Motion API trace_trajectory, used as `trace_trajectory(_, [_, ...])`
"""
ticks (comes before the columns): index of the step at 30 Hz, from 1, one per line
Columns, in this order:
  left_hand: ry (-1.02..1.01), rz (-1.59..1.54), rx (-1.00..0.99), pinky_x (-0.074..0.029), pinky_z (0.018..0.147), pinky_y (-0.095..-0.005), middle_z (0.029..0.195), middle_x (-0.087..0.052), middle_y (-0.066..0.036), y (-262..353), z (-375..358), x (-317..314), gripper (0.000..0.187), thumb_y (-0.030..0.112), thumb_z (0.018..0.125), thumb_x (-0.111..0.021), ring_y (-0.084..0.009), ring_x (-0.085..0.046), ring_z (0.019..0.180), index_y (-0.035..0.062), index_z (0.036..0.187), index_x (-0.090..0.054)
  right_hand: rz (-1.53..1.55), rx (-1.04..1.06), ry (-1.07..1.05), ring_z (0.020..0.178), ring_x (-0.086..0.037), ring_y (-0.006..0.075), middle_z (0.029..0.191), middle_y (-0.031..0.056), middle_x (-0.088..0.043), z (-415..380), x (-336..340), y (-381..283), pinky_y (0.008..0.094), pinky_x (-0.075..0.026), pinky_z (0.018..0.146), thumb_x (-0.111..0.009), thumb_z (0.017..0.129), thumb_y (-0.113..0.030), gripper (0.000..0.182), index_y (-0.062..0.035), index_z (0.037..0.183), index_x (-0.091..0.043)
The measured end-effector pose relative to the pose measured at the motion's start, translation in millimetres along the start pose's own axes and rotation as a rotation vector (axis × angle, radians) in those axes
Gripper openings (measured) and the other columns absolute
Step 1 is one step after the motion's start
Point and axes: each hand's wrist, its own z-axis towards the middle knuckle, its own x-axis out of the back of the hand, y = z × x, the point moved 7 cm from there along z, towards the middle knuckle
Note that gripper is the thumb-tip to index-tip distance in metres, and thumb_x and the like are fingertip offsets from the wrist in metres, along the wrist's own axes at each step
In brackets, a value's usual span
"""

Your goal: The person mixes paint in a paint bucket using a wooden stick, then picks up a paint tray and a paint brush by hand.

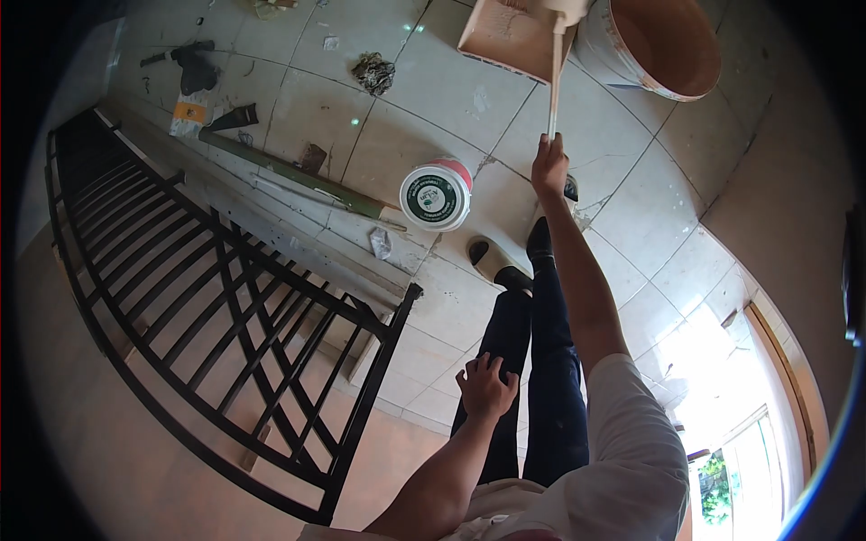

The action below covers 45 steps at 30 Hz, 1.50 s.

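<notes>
My right hand (550, 169) is closed around the handle of a paint roller (556, 81). At the top of the view, the roller's head lies over a paint tray (483, 41) smeared with peach-coloured paint; the view's upper edge cuts off part of both. Just right of the tray stands a large white bucket (600, 45) with the same paint coating its inside. My left hand (487, 388) is over my left thigh, fingers spread and slightly bent, holding nothing.
A small lidded tub (436, 197) stands on the tiles ahead of my feet. To the left runs a black metal railing (225, 307). Near it lie a green strip (298, 173), a hand saw (233, 117) and a crumpled rag (373, 74). Bright light enters at lower right.
</notes>
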Motion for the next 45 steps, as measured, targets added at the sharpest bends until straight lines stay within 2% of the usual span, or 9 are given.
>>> trace_trajectory(6, [0.012,-0.002,-0.005,-0.036,0.107,-0.0545,0.14,-0.058,-0.011,-1,1,-2,0.042,0.035,0.089,-0.057,-0.0275,-0.052,0.128,0.015,0.124,-0.067,-0.168,-0.208,-0.117,0.083,-0.065,0.0492,0.084,0.0254,-0.068,-11,-25,73,0.0561,-0.05,0.074,-0.047,0.105,-0.041,0.045,-0.0013,0.092,-0.063])
trace_trajectory(11, [0.015,0.011,-0.01,-0.036,0.108,-0.0519,0.138,-0.059,-0.011,0,1,-3,0.042,0.035,0.089,-0.058,-0.027,-0.052,0.128,0.0145,0.124,-0.067,-0.045,-0.287,-0.115,0.086,-0.068,0.0445,0.086,0.0227,-0.07,-21,-14,62,0.0544,-0.05,0.075,-0.048,0.105,-0.041,0.044,-0.0015,0.093,-0.063])
trace_trajectory(20, [0.003,0.004,-0.011,-0.036,0.108,-0.0516,0.138,-0.059,-0.011,2,-2,-7,0.042,0.035,0.088,-0.059,-0.0267,-0.052,0.128,0.0142,0.124,-0.068,0.237,0.037,0.083,0.05,-0.055,0.0303,0.058,0.0136,-0.053,-5,23,-25,0.041,-0.042,0.05,-0.047,0.107,-0.038,0.043,-0.0022,0.084,-0.048])
trace_trajectory(26, [0.001,0.004,-0.006,-0.036,0.108,-0.0517,0.138,-0.059,-0.01,4,-2,-8,0.043,0.036,0.089,-0.058,-0.0266,-0.052,0.128,0.0142,0.124,-0.067,0.171,0.113,0.074,0.057,-0.058,0.0439,0.062,0.0207,-0.056,-8,11,-5,0.0483,-0.043,0.053,-0.046,0.107,-0.04,0.043,-0.0021,0.086,-0.046])
trace_trajectory(29, [0.003,0.009,-0.006,-0.038,0.106,-0.0541,0.139,-0.058,-0.01,4,-1,-9,0.042,0.036,0.089,-0.057,-0.0272,-0.052,0.128,0.015,0.124,-0.066,-0.088,-0.202,-0.105,0.086,-0.063,0.0526,0.087,0.0283,-0.067,-6,-6,26,0.059,-0.047,0.074,-0.047,0.105,-0.043,0.047,0.0,0.094,-0.061])
trace_trajectory(37, [-0.003,0.01,0.004,-0.038,0.105,-0.0546,0.138,-0.059,-0.01,8,-3,-8,0.041,0.036,0.089,-0.057,-0.0281,-0.053,0.127,0.0149,0.123,-0.066,-0.247,-0.267,-0.182,0.091,-0.065,0.0504,0.091,0.0293,-0.068,-24,-17,71,0.0605,-0.048,0.078,-0.047,0.103,-0.044,0.049,-0.0008,0.09,-0.065])
trace_trajectory(40, [0.006,0.004,-0.001,-0.038,0.106,-0.0548,0.137,-0.059,-0.01,9,-1,-8,0.041,0.036,0.088,-0.058,-0.0282,-0.053,0.127,0.0149,0.123,-0.067,-0.21,-0.112,-0.081,0.074,-0.067,0.0447,0.077,0.025,-0.068,-14,-6,39,0.0547,-0.05,0.067,-0.047,0.105,-0.042,0.047,-0.001,0.088,-0.062])
trace_trajectory(42, [0.001,-0.003,0.006,-0.037,0.107,-0.0549,0.137,-0.059,-0.011,11,-1,-7,0.041,0.036,0.088,-0.058,-0.0282,-0.052,0.127,0.0143,0.122,-0.067,0.159,-0.099,-0.134,0.054,-0.059,0.0319,0.064,0.017,-0.059,-8,2,11,0.045,-0.045,0.054,-0.048,0.106,-0.041,0.045,-0.0011,0.086,-0.056])
trace_trajectory(45, [0.009,-0.006,0.004,-0.037,0.107,-0.0548,0.138,-0.058,-0.011,12,-2,-7,0.041,0.036,0.088,-0.058,-0.0283,-0.052,0.127,0.0139,0.122,-0.067,0.349,0.102,-0.049,0.048,-0.048,0.0213,0.058,0.0114,-0.05,-2,24,-35,0.0379,-0.039,0.048,-0.047,0.107,-0.038,0.041,-0.0022,0.086,-0.049])
